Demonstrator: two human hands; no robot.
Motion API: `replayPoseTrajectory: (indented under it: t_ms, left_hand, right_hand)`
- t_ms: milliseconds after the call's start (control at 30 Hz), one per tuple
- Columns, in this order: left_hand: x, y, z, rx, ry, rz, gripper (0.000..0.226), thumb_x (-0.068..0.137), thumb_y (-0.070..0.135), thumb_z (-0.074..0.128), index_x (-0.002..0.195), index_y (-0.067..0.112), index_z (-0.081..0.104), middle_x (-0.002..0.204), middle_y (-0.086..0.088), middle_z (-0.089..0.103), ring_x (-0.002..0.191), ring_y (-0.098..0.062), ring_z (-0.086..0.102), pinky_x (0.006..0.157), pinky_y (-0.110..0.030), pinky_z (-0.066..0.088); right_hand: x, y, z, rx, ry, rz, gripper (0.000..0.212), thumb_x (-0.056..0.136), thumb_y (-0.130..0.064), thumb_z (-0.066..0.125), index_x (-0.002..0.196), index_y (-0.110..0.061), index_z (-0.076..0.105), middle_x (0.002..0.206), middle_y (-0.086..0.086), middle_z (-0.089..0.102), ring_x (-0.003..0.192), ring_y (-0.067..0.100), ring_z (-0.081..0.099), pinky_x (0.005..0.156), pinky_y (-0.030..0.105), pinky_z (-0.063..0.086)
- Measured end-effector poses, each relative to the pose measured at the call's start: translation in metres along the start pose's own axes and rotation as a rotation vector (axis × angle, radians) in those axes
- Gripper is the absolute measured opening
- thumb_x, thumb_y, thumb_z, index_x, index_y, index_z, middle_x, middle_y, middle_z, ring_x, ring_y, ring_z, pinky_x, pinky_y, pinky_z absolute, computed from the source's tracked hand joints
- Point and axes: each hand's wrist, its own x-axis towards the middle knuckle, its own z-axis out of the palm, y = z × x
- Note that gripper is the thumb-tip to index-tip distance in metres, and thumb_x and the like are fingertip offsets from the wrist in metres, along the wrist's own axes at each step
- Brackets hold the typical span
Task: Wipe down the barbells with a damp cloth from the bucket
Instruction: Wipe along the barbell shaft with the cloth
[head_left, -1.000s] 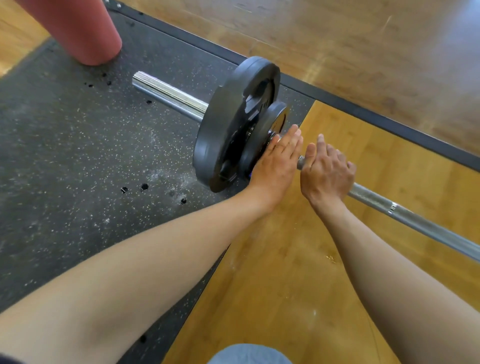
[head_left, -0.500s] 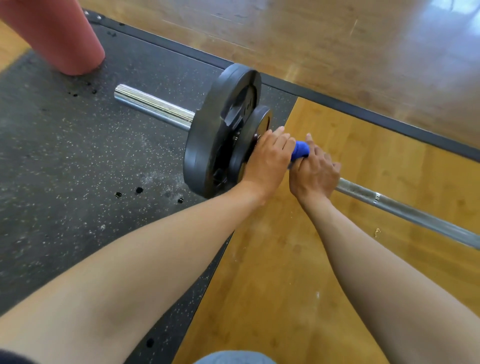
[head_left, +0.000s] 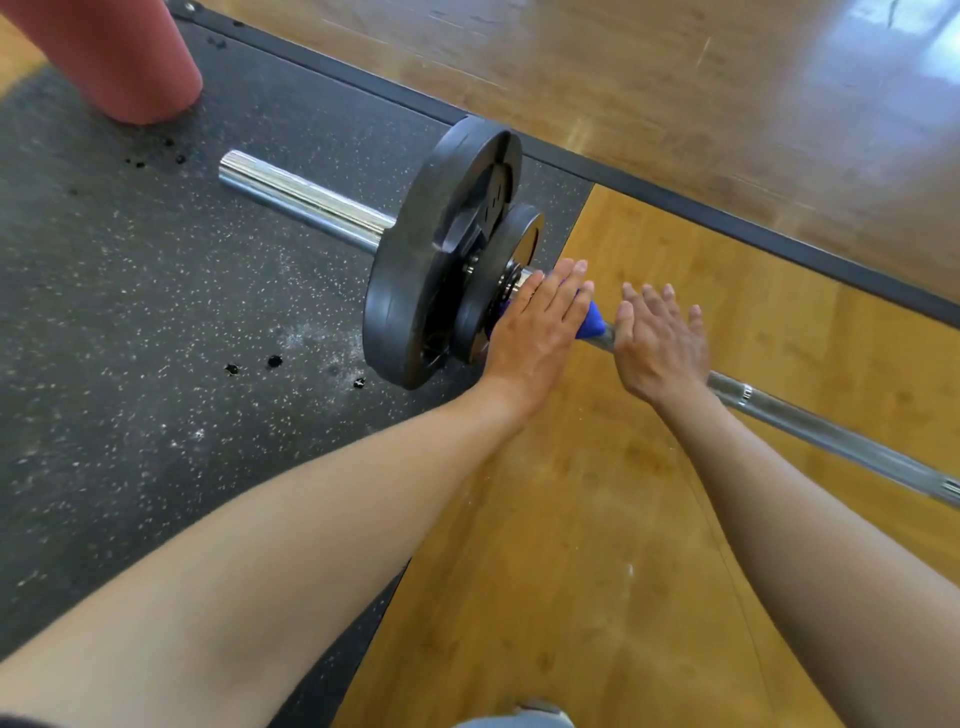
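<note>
Down near floor level, two bare forearms reached forward to a barbell (head_left: 779, 410) lying across rubber matting (head_left: 130, 338) and a wooden platform (head_left: 571, 519). Both hands were spread flat with straight fingers, side by side and a little apart, neither curled around anything. Under the left hand (head_left: 540, 332) lay a blue cloth (head_left: 594, 321), pressed against the bar where the shaft met the collar; a corner of it poked out between the two hands. That flat palm seemed meant to pin the cloth to the steel so it could be rolled or rubbed around the bar. Just to the left of that hand stood two black weight plates (head_left: 441, 249), a small one against a larger one, with the chrome sleeve (head_left: 306, 200) running further left. Over the bare shaft, just right of the cloth, was the right hand (head_left: 662, 343), open; whether it touched the bar could not be told. No bucket was in view. Far left stood a reddish post (head_left: 119, 57)
</note>
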Motion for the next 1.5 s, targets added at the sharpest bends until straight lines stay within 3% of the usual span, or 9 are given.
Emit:
replayPoseTrajectory:
  t_ms: [133,267,533,633,867,1100,1267,1400,1500]
  left_hand:
    - [-0.037,0.003,0.006,-0.056,-0.007,-0.05,0.065,0.096,0.004,0.03,0.16,0.012,0.028,0.166,-0.004,0.028,0.154,-0.019,0.026,0.126,-0.037,0.017]
    - [0.003,0.004,-0.003,-0.048,0.005,-0.08,0.057,0.099,0.009,0.044,0.156,0.01,0.038,0.162,-0.005,0.039,0.15,-0.019,0.034,0.125,-0.037,0.016]
    - [-0.03,0.002,-0.011,-0.095,0.028,-0.085,0.059,0.097,0.0,0.033,0.156,0.003,0.034,0.162,-0.013,0.036,0.151,-0.025,0.032,0.125,-0.037,0.011]
    - [-0.006,0.009,-0.02,-0.134,-0.108,-0.113,0.06,0.102,0.002,0.034,0.16,0.002,0.018,0.168,-0.014,0.02,0.156,-0.024,0.017,0.123,-0.037,-0.003]
    - [-0.077,-0.001,-0.027,-0.114,-0.033,-0.008,0.063,0.093,-0.003,0.038,0.156,0.001,0.032,0.163,-0.015,0.033,0.151,-0.026,0.032,0.125,-0.038,0.019]
    - [-0.15,0.003,-0.086,-0.345,-0.395,-0.084,0.079,0.099,-0.013,0.041,0.161,0.003,-0.005,0.17,-0.013,-0.006,0.158,-0.023,-0.006,0.127,-0.034,-0.007]
    - [-0.18,-0.025,-0.127,-0.377,-0.278,0.015,0.074,0.092,-0.013,0.021,0.161,0.003,0.001,0.17,-0.011,0.0,0.158,-0.023,-0.001,0.125,-0.033,-0.007]
    - [-0.19,-0.052,-0.15,-0.355,-0.094,0.082,0.074,0.088,-0.01,0.011,0.16,0.003,0.022,0.168,-0.012,0.022,0.156,-0.024,0.018,0.126,-0.036,0.008]
    - [-0.194,-0.07,-0.18,-0.361,-0.083,0.089,0.072,0.09,-0.01,0.014,0.161,0.004,0.019,0.168,-0.01,0.018,0.156,-0.023,0.015,0.125,-0.036,0.002]
  right_hand:
    - [-0.006,-0.003,0.002,0.028,0.032,0.006,0.056,0.108,-0.039,0.014,0.161,-0.022,0.025,0.167,0.004,0.022,0.156,0.022,0.011,0.126,0.047,0.006]
    - [-0.01,-0.006,0.006,0.036,0.048,0.028,0.056,0.108,-0.04,0.014,0.16,-0.025,0.026,0.166,0.003,0.026,0.156,0.021,0.015,0.126,0.047,0.01]
    - [-0.022,-0.008,0.007,0.061,0.072,0.028,0.055,0.108,-0.04,0.016,0.16,-0.025,0.026,0.165,0.003,0.029,0.155,0.022,0.018,0.125,0.048,0.015]
    - [-0.028,-0.009,0.008,0.058,0.074,0.023,0.055,0.108,-0.039,0.016,0.161,-0.026,0.023,0.165,0.002,0.028,0.155,0.021,0.017,0.125,0.047,0.013]
    - [-0.048,-0.016,0.008,0.036,0.072,0.031,0.054,0.108,-0.038,0.017,0.161,-0.027,0.021,0.166,0.002,0.027,0.155,0.023,0.017,0.124,0.05,0.014]
    - [-0.078,-0.024,0.0,0.018,-0.083,0.043,0.056,0.108,-0.04,0.009,0.163,-0.028,0.007,0.17,0.002,0.012,0.157,0.021,0.003,0.124,0.055,-0.003]
    - [-0.109,-0.055,-0.018,-0.012,-0.066,0.038,0.059,0.107,-0.048,0.005,0.162,-0.03,-0.008,0.171,-0.002,-0.002,0.157,0.02,-0.007,0.121,0.056,-0.012]
    - [-0.137,-0.108,-0.048,-0.024,0.031,-0.042,0.059,0.107,-0.048,0.006,0.162,-0.031,-0.007,0.171,-0.002,-0.002,0.157,0.019,-0.007,0.122,0.055,-0.01]
    - [-0.156,-0.148,-0.078,-0.01,0.07,-0.034,0.059,0.107,-0.051,0.007,0.162,-0.031,-0.003,0.171,-0.002,0.001,0.157,0.019,-0.004,0.122,0.055,-0.01]
